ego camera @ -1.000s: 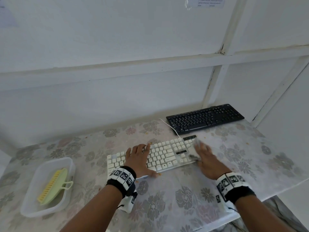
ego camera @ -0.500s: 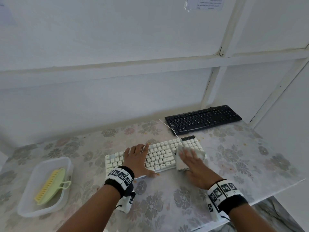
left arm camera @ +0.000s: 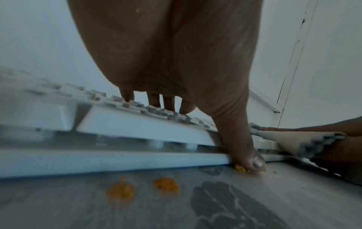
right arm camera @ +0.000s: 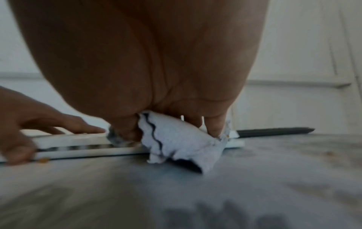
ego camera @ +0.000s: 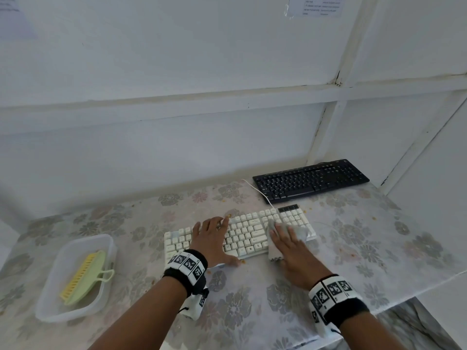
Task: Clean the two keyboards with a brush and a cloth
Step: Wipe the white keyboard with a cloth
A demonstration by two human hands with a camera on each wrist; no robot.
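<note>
White plastic keyboard [ego camera: 242,233] lies on the floral tablecloth [ego camera: 252,311], steadied by the person's left hand [ego camera: 211,239], fingers spread flat over its keys. The right hand [ego camera: 288,251] presses a pale grey cloth [ego camera: 274,252] flat onto its right-hand keys; light, even strokes toward the edge would probably lift crumbs without wedging them between keys.

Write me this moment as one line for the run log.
step: wiping white keyboard | right hand: presses cloth on keys | left hand: flat, steadies keyboard | brush: in tub | black keyboard: untouched
</note>
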